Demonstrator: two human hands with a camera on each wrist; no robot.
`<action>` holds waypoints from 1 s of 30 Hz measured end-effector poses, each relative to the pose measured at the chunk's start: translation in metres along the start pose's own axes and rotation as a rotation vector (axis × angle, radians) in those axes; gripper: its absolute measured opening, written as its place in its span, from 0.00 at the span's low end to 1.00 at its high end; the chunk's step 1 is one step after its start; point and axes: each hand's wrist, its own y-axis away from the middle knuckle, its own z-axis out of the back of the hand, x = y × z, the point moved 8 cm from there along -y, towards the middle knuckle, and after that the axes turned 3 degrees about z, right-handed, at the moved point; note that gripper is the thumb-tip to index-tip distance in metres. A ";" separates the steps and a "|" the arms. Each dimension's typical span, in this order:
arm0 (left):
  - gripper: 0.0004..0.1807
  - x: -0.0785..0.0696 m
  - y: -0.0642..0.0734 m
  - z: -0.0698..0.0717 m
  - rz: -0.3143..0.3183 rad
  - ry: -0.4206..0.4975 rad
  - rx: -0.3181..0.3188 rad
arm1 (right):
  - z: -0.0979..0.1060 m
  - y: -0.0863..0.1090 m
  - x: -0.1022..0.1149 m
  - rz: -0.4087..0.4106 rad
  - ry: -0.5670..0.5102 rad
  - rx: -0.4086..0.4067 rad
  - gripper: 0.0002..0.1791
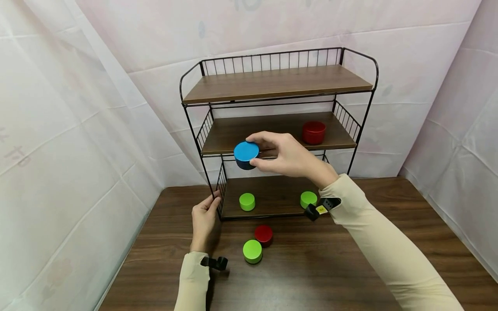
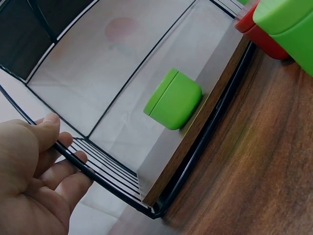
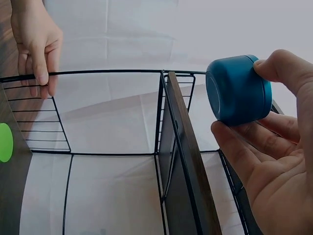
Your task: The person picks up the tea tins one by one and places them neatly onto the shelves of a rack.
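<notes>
My right hand [image 1: 285, 155] holds a round blue tin [image 1: 246, 154] by its side, between thumb and fingers, in front of the middle shelf's left part. The right wrist view shows the blue tin [image 3: 238, 90] tipped in that frame, thumb on its lid edge. Low on the rack's left side, my left hand [image 1: 204, 218] pinches the black wire post of the shelf rack [image 1: 272, 84]. In the left wrist view, the thumb and fingers of the left hand [image 2: 44, 171] close round this black wire. A green tin [image 2: 173, 99] stands nearby on the bottom shelf.
On the middle shelf [image 1: 253, 131] a red tin [image 1: 314, 132] stands at the right. The bottom shelf bears green tins at left [image 1: 247, 201] and right [image 1: 308, 199]. Before the rack, another red tin [image 1: 263, 235] and a green tin [image 1: 252, 251] sit on the wooden table [image 1: 330, 268].
</notes>
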 end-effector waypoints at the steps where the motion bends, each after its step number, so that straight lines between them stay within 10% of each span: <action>1: 0.14 0.001 0.000 0.000 0.001 -0.001 0.003 | 0.000 -0.002 0.000 0.002 -0.002 -0.001 0.28; 30: 0.15 0.000 0.000 0.001 0.015 -0.055 -0.003 | -0.004 -0.042 -0.027 -0.131 0.010 -0.019 0.27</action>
